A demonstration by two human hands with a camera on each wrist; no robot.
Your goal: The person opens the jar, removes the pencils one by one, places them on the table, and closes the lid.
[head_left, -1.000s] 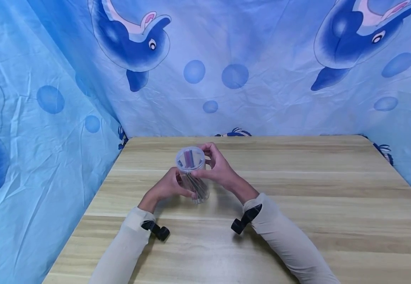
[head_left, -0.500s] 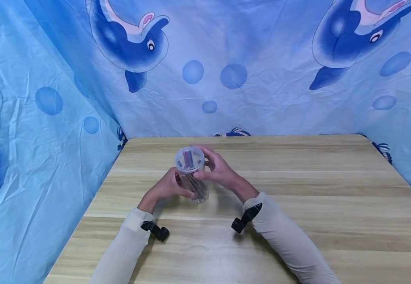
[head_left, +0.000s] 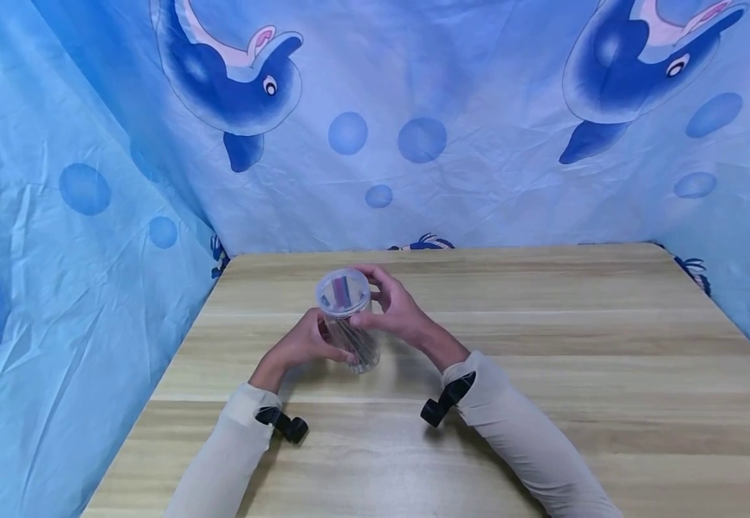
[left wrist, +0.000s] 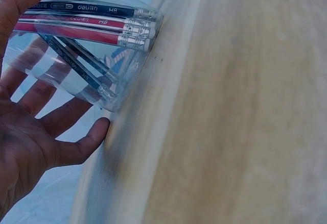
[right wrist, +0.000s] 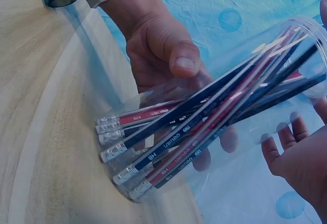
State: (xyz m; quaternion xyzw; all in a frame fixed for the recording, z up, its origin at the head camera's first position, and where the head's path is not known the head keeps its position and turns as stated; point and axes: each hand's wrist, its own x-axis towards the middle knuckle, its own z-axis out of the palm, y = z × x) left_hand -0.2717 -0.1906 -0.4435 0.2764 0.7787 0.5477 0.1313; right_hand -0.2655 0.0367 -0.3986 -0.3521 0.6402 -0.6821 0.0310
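A clear plastic jar (head_left: 369, 356) with a round translucent lid (head_left: 343, 292) stands slightly tilted over the wooden table, its top leaning left in the head view. Inside are several red and dark blue HB pencils (right wrist: 176, 137) with metal ferrules at the bottom end. My left hand (head_left: 303, 342) grips the lower body, thumb in front and fingers behind, seen through the wall in the right wrist view. My right hand (head_left: 397, 311) holds the top from the right, thumb just below the lid's front edge and fingers curled round the far side.
The light wood table (head_left: 543, 403) spreads out around both arms. Blue dolphin-print cloth (head_left: 381, 129) hangs behind its far edge and along the left side. A black wrist camera (head_left: 436, 410) sits on the right sleeve, another black camera (head_left: 293, 429) on the left.
The right hand's fingers have slid leftward round the far side of the lid. The jar stays nearly in place in the left hand, while the whole head view has shifted slightly.
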